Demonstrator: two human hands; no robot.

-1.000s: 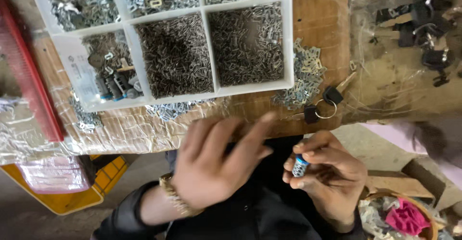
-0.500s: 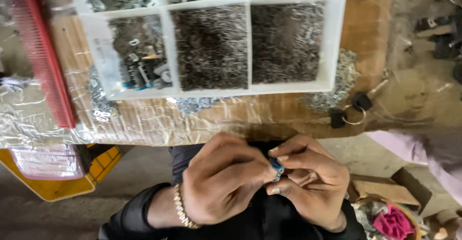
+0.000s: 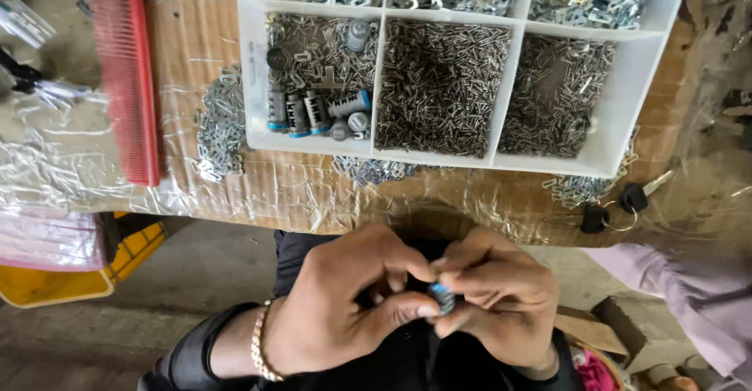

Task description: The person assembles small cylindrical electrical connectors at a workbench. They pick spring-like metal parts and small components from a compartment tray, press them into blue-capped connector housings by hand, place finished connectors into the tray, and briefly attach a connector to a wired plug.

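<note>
Since half second ago, both my hands settled closer together, tray slid right in view. Left hand [image 3: 345, 305] and right hand [image 3: 501, 305] now pinch small cylinder [image 3: 443, 297], blue band showing, between thumb tips and forefingers, over my lap, below table edge. White tray [image 3: 376, 144] of metal bits above; keys [image 3: 615, 207] right.

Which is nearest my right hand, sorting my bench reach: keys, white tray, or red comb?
From the right hand, head view:
1. Keys, on the bench edge, up and right.
2. White tray, near wall straight ahead.
3. Red comb, far left.
</note>
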